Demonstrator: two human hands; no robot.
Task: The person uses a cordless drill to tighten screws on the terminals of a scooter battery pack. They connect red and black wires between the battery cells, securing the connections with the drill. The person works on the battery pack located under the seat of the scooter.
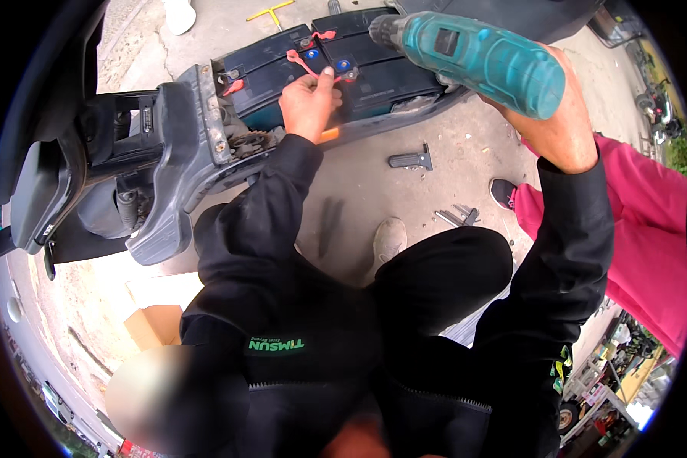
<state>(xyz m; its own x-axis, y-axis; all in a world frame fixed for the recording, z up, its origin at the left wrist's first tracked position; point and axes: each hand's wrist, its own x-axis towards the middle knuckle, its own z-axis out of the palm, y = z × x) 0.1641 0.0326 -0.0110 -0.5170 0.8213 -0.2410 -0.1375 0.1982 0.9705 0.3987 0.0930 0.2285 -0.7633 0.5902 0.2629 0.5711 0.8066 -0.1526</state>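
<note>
While the right hand [546,130] lifts a teal drill [481,65] at 1 o'clock, the left hand [309,107] rests close to the black batteries [389,80] at 12 o'clock. The drill has a smooth, rounded plastic body, and its dark, ribbed chuck points between 9 and 10 o'clock. The batteries are boxy, flat-topped and set edge to edge, with soft-looking red covers [235,87] and blue round pieces [343,66] by their terminals. Scuffed grey bodywork [172,183] curves away at 10 o'clock. On the rough, gritty ground lies an angular black bracket [412,159] at half past 1.

The left forearm, in a creased black sleeve [259,195], reaches towards 12 o'clock, fingers curled and thumb raised beside them; this grip is nearly closed, but whether it pinches anything cannot be told. The right forearm rises from 4 o'clock with its wrist bare, and its grip is closed on the drill, whose body hides most of the fingers.
</note>
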